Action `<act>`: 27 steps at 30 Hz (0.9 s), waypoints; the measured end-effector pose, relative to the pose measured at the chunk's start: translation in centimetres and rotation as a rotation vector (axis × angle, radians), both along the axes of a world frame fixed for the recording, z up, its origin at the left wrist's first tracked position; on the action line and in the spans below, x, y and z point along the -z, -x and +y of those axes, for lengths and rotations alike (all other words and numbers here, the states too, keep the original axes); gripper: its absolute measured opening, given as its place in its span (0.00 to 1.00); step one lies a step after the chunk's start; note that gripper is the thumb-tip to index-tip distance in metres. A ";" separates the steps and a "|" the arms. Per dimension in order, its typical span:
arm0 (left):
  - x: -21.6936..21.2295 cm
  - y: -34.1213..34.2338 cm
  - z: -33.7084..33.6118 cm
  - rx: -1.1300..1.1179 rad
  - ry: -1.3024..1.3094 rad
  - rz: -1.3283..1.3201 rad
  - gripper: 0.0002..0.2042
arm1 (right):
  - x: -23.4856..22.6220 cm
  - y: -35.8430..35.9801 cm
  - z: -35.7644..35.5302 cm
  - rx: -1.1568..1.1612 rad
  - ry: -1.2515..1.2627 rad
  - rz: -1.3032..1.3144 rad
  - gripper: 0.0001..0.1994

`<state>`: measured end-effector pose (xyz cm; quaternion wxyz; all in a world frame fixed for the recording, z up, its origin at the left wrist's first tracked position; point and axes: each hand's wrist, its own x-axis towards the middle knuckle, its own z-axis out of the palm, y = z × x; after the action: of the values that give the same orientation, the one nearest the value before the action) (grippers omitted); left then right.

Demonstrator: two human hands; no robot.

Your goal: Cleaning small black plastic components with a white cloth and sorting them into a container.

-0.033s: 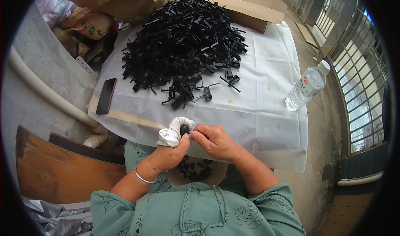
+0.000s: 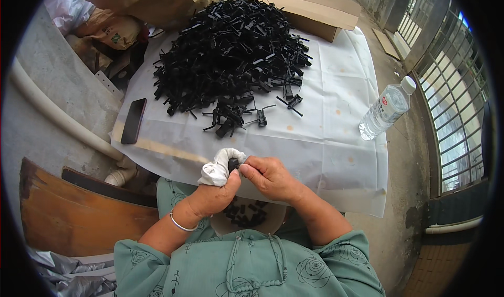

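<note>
My left hand (image 2: 210, 194) has a white cloth (image 2: 218, 170) wrapped over its fingers and pinches a small black plastic piece (image 2: 233, 164). My right hand (image 2: 270, 177) grips the same piece from the right, fingertips touching the left hand. Both hands hover at the near edge of a table covered in white sheet (image 2: 325, 150). A big heap of black plastic clip parts (image 2: 231, 50) lies at the table's far middle, with a few loose ones (image 2: 231, 119) nearer me. A pale bowl (image 2: 247, 218) in my lap holds several small black pieces.
A black phone (image 2: 133, 120) lies at the table's left edge. A clear water bottle (image 2: 386, 108) stands on the right. A cardboard box (image 2: 315, 13) sits behind the heap, bags (image 2: 110, 29) at the far left, a wooden board (image 2: 68, 213) and white pipe (image 2: 58, 118) lower left.
</note>
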<state>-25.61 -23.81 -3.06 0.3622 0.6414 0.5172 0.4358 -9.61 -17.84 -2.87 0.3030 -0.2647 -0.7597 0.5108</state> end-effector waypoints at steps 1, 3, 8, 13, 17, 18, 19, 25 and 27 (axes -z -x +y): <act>-0.3 -0.2 -0.1 0.002 0.000 -0.001 0.13 | 0.0 0.1 0.0 0.002 0.000 -0.001 0.09; -1.2 -0.7 -0.3 -0.029 -0.060 0.122 0.13 | 0.3 0.3 -0.2 0.006 -0.007 0.002 0.10; -2.3 0.0 -1.2 -0.038 0.000 0.257 0.13 | 0.9 0.9 -0.4 -0.025 -0.030 0.007 0.10; -4.5 2.1 -0.8 0.114 -0.027 0.725 0.19 | -0.1 -0.2 3.0 0.227 -0.292 -0.299 0.12; -2.8 2.8 -0.1 0.001 -0.066 0.568 0.13 | 1.0 0.8 5.9 0.616 -0.571 -0.674 0.12; -2.5 2.7 0.2 0.006 -0.069 0.568 0.13 | 1.1 1.1 6.1 0.596 -0.547 -0.748 0.12; -2.1 2.7 0.5 -0.076 -0.133 0.494 0.13 | 1.3 1.0 6.2 0.595 -0.548 -0.748 0.12; -1.8 3.7 3.2 -0.264 -0.256 0.225 0.12 | 1.3 -1.4 5.5 0.639 -0.560 -0.438 0.05; -1.9 3.3 3.8 -0.203 -0.293 0.249 0.12 | 1.3 -1.6 4.9 0.633 -0.558 -0.435 0.06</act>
<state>-28.92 -19.99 -1.19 0.1527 0.6805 0.5512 0.4579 -8.00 -12.93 -4.15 0.3370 -0.4923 -0.7959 0.1023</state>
